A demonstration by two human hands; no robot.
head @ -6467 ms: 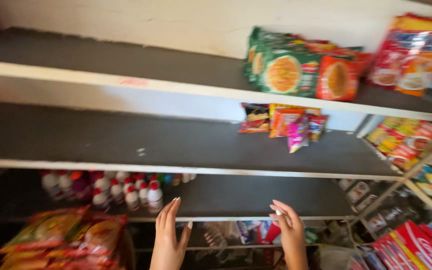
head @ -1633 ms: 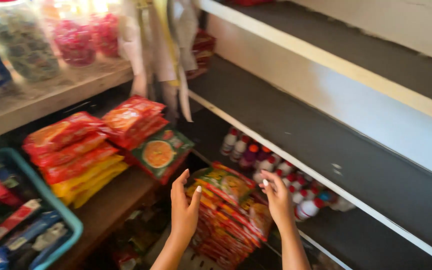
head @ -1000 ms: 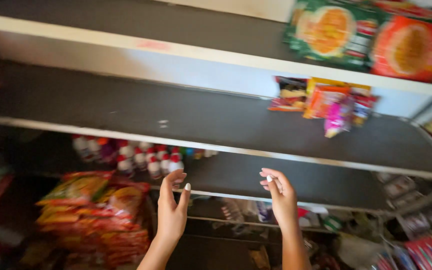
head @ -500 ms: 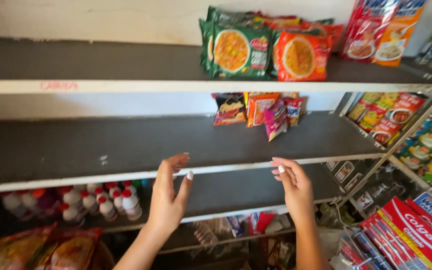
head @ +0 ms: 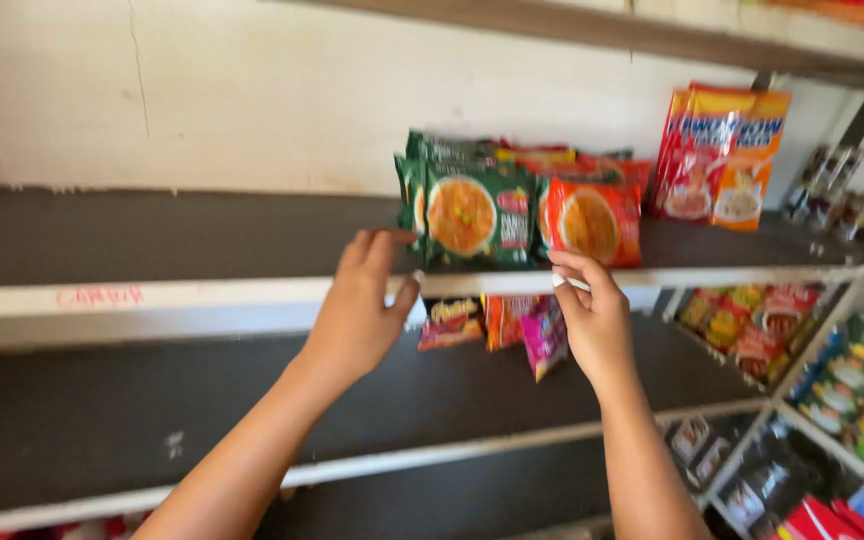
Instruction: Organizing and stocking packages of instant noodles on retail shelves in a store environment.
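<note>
Both my hands are raised in front of a dark shelf (head: 152, 245) with a white front edge. My left hand (head: 362, 305) is open, its fingertips close to a green noodle packet (head: 472, 215) that stands upright at the shelf's front. My right hand (head: 592, 315) is open too, fingers curled a little, just below an orange noodle packet (head: 592, 220) next to the green one. Neither hand holds anything. More green and orange packets stand behind these two.
Tall red and orange pouches (head: 717, 155) lean on the wall to the right. Small snack bags (head: 497, 325) hang or lie on the shelf below. Side racks at right hold several coloured packets (head: 832, 360). A pale plaster wall (head: 202, 90) backs the shelves.
My view has swung from the low left shelves up to the upper shelf. Both hands have risen from the lower shelf edge to the noodle packets, still empty.
</note>
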